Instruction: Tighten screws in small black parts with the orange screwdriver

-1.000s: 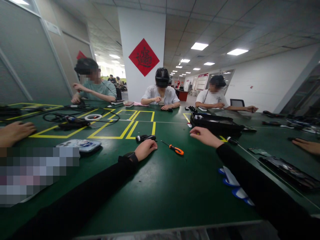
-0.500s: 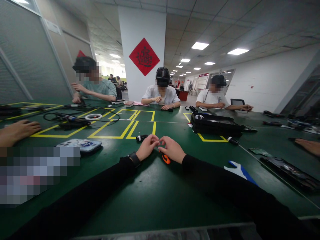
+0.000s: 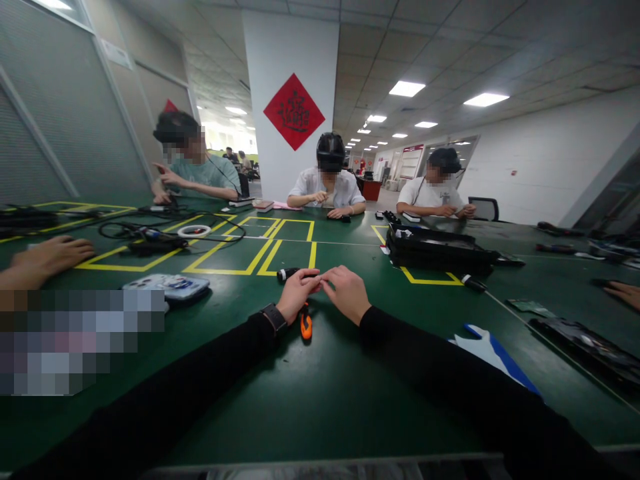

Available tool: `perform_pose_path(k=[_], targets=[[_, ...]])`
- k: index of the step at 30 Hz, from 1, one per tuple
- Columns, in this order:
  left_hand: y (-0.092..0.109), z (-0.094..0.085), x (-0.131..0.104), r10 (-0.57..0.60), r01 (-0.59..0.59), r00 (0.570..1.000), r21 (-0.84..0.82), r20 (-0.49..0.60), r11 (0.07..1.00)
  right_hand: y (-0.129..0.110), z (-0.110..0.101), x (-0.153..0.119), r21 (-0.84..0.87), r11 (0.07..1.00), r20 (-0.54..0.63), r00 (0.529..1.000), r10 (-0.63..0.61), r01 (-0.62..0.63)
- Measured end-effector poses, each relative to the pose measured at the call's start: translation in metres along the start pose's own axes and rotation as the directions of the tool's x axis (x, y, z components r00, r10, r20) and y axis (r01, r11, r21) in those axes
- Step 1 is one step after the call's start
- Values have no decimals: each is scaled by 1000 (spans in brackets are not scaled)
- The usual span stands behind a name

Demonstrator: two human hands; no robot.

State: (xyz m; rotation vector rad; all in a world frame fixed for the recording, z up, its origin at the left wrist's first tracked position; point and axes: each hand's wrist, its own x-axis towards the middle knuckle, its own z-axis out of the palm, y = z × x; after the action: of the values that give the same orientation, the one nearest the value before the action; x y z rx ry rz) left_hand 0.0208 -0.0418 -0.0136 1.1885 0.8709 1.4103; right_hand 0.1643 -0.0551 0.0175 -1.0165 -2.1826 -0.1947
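Observation:
My left hand (image 3: 300, 294) and my right hand (image 3: 346, 293) meet over the green table (image 3: 320, 400), thumbs and fingertips pinched together. Whatever sits between the fingertips is too small to make out. From beneath my left palm sticks out the orange and black handle of a tool (image 3: 306, 327); its other end is hidden, and I cannot tell whether the hand grips it. Just beyond my left hand lies a black cylindrical piece with a white end (image 3: 287, 274).
Left are a phone (image 3: 175, 287), black cables (image 3: 150, 235) and a neighbour's hand (image 3: 55, 257). Right are a black tray-like case (image 3: 440, 247), a blue-and-white piece (image 3: 495, 350) and a dark electronic assembly (image 3: 585, 347). Several people sit around; another hand (image 3: 620, 291) rests at far right.
The orange-handled tool has shifted left and turned, from between my hands to beneath my left palm. My fingertips have drawn closer together. The view has shifted slightly.

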Motion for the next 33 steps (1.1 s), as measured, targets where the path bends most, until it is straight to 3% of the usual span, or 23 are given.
perform_pose_path(k=[8, 11, 14, 16, 18, 21, 23, 26, 28, 30, 33], targets=[[-4, -6, 5, 14, -16, 999, 61, 48, 998, 18, 10, 8, 285, 946, 67, 988, 140, -154], [-2, -7, 6, 23, -30, 997, 95, 77, 995, 16, 14, 13, 352, 922, 67, 987, 146, -161], [2, -5, 2, 31, -60, 986, 175, 167, 983, 25, 4, 21, 383, 910, 123, 985, 118, -156], [6, -3, -3, 59, -135, 966, 299, 252, 945, 48, -15, 23, 340, 926, 148, 982, 120, -165], [8, 0, -7, 73, -235, 934, 449, 350, 862, 87, -44, 16, 220, 956, 140, 976, 168, -196], [9, 6, -11, 59, -347, 886, 572, 461, 743, 164, -95, -22, -143, 956, -11, 966, 258, -257], [9, 10, -10, 52, -377, 875, 609, 482, 698, 215, -125, -64, -349, 847, -164, 916, 367, -402], [7, 13, -6, 63, -384, 885, 644, 462, 661, 274, -158, -129, -473, 616, -389, 777, 495, -630], [7, 14, -5, 80, -391, 889, 655, 452, 646, 297, -169, -158, -494, 529, -458, 724, 516, -690], [7, 13, -5, 89, -399, 888, 660, 452, 637, 308, -173, -172, -519, 511, -457, 728, 511, -685], [7, 12, -5, 81, -397, 888, 665, 452, 633, 310, -172, -172, -540, 503, -412, 733, 541, -675]])
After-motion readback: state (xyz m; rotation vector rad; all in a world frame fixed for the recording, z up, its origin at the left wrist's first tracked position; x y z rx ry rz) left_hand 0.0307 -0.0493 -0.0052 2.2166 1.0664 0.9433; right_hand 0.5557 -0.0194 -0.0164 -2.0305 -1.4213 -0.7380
